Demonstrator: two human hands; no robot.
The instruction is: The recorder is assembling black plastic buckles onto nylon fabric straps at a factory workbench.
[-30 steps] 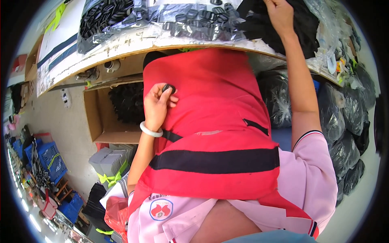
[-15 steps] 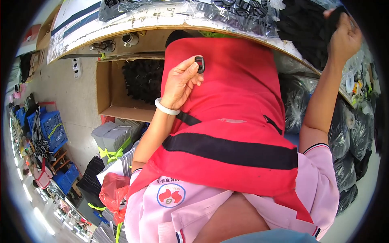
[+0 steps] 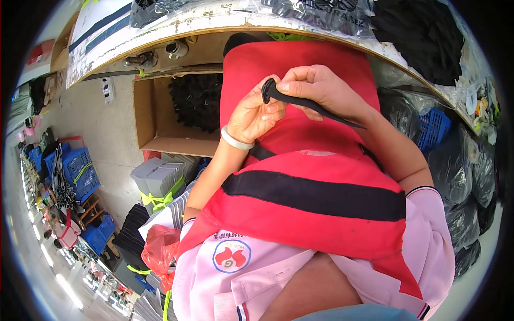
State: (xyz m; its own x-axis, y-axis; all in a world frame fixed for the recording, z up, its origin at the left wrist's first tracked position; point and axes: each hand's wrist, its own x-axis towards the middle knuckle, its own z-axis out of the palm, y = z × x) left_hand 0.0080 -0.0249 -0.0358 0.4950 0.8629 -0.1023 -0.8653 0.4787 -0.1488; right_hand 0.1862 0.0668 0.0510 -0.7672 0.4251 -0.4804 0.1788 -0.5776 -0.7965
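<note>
Above the red apron point(image 3: 300, 134) on my lap, my two hands meet. My left hand point(image 3: 251, 112), with a white bracelet at its wrist, pinches a small black plastic buckle point(image 3: 265, 92). A black strap point(image 3: 310, 105) is gripped by my right hand point(image 3: 321, 88) between thumb and fingers. Its front end is at the buckle, while the tail hangs toward my right forearm. Whether the strap passes through the buckle's slot cannot be made out.
Ahead runs the worktable edge point(image 3: 235, 28), with a clear bag of buckles point(image 3: 321, 12) and a pile of black straps point(image 3: 420, 40). A cardboard box point(image 3: 179, 145) of black pieces stands below on the left. Grey bundles point(image 3: 155, 174) sit at my left, black plastic bags point(image 3: 455, 166) at my right.
My right hand has come from the strap pile on the table to my left hand, bringing a black strap to the buckle. My left hand still holds the buckle.
</note>
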